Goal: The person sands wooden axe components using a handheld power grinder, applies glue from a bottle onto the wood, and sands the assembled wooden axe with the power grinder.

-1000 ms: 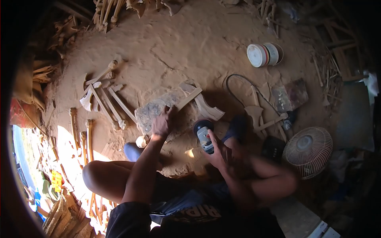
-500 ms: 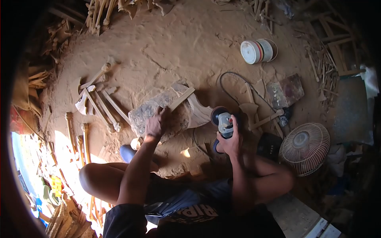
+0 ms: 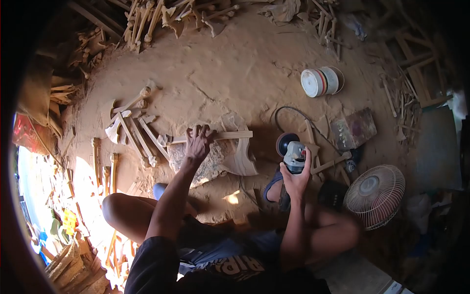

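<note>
My left hand (image 3: pixel 198 144) is wrapped over a long pale bone (image 3: pixel 234 135), knobbed at its left end and squared off along the shaft. The bone lies level across a rough stone block (image 3: pixel 208 164). A flat, flared pale piece (image 3: pixel 242 159), perhaps a shoulder blade, rests against the block's right side. In my right hand (image 3: pixel 296 182) is an angle grinder (image 3: pixel 294 156), gripped by its body. Its round dark disc (image 3: pixel 286 144) faces up and left, apart from the bone. Whether the disc spins I cannot tell.
Several bones (image 3: pixel 131 137) lie left of the block, with more piled (image 3: pixel 147 22) at the far edge. A white bucket (image 3: pixel 318 82) lies on its side. At right are a square block (image 3: pixel 353 128), a caged fan (image 3: pixel 374 196) and a cable (image 3: pixel 293 111) on the sandy ground.
My left hand has turned the bone from a slant to nearly level, its knobbed end now showing. My right hand has drawn the grinder right and slightly down, away from the block.
</note>
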Available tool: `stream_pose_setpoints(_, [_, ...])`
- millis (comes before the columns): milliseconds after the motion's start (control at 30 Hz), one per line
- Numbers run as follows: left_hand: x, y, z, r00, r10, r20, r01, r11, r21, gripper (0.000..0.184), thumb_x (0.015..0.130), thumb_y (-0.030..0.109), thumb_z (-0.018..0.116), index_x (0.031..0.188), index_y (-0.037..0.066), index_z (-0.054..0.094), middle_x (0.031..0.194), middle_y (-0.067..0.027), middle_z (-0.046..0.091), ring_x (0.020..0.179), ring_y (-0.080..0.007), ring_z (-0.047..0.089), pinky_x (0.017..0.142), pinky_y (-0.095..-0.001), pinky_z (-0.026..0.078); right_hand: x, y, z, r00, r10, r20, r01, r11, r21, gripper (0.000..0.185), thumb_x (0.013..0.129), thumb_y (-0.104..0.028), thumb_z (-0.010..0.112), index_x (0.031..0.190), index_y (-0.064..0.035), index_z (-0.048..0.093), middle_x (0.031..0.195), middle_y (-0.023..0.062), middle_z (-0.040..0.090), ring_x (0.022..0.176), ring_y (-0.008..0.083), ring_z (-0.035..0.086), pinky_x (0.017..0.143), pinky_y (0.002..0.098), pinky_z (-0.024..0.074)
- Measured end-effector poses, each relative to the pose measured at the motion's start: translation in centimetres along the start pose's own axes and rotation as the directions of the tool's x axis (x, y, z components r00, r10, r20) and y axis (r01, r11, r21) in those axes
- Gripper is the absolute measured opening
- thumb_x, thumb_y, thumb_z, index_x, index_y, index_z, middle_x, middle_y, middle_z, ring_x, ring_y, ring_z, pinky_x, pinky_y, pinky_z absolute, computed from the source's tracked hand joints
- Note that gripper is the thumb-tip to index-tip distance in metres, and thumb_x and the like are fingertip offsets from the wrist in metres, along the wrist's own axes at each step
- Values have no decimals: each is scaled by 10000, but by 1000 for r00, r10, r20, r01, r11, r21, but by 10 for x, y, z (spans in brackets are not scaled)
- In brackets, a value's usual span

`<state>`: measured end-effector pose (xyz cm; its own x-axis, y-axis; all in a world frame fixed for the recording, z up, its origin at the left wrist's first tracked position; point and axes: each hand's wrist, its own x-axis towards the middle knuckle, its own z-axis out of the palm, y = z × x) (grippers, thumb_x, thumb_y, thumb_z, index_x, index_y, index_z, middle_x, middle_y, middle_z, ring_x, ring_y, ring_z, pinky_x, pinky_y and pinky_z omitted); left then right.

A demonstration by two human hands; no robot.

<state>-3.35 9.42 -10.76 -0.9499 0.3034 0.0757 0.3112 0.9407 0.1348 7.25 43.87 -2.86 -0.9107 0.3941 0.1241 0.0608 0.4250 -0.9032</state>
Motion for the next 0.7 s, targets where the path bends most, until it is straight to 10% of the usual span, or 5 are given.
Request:
stream_pose_setpoints(233, [-58, 61, 17, 942, -334, 29, 334, 925, -181, 569, 972, 384, 612, 1508, 220, 510, 1430, -188, 472, 1279, -415, 457, 1152, -586, 296, -4, -39, 0, 999, 11, 43, -12, 1000, 21, 892, 776, -60, 826, 1547, -36, 379, 1439, 206, 531, 1330, 329, 534, 1120, 429, 432])
stream_pose_setpoints(433, [-85, 32, 21, 997, 52, -48, -63, 965, -256, 384, 938, 363, 662, 1291, 215, 693, 1287, -143, 591, 1215, -349, 524, 1164, -593, 274, -21, -48, 25, 978, -25, 209, 42, 996, -76, 907, 755, -124, 839, 1552, -80, 409, 1448, 211, 568, 1327, 345, 574, 1101, 422, 461])
stream_pose_setpoints(567, [-84, 31, 23, 992, 48, -117, -83, 944, -320, 214, 910, 357, 697, 1068, 230, 767, 1105, -18, 668, 1156, -284, 562, 1150, -568, 277, -32, -60, 36, 872, 193, 450, -7, 924, -381, 898, 764, -164, 821, 1562, -148, 408, 1386, 232, 624, 1221, 423, 633, 998, 467, 534])
stream_pose_setpoints(700, [-82, 29, 16, 991, 33, -131, -80, 926, -370, 174, 903, 365, 708, 1003, 234, 765, 1057, -6, 671, 1149, -282, 560, 1142, -566, 276, -48, -48, 50, 851, 84, 518, 180, 881, -438, 899, 771, -179, 810, 1568, -180, 394, 1290, 240, 672, 1072, 460, 681, 909, 509, 564])
